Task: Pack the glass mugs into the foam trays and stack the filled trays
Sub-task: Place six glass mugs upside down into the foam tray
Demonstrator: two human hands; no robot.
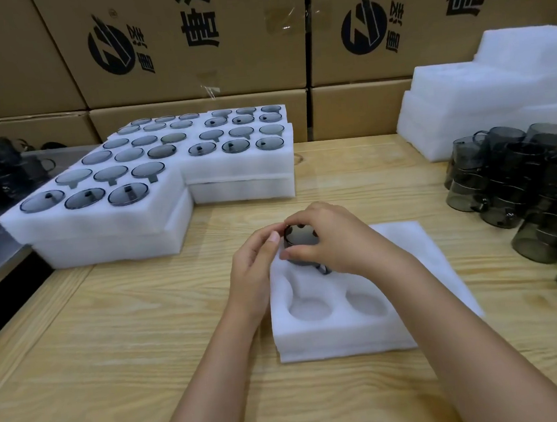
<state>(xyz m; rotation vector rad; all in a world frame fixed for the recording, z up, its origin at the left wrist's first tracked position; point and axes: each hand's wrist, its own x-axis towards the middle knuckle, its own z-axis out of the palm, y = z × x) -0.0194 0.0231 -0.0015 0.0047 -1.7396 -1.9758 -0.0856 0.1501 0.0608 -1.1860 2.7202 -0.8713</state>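
right hand point(334, 239) grips the smoky glass mug point(302, 239), left hand point(255, 264) pinching its rim, over the foam tray point(333, 338); loose mugs point(522, 180) right, filled trays point(164, 174) left.

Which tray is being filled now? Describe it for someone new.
On the wooden table, look at the near middle, in front of the person. The white foam tray there lies apart from the filled stacks back left and the foam pile back right; its near pockets are empty, with one dark mug at its far end.
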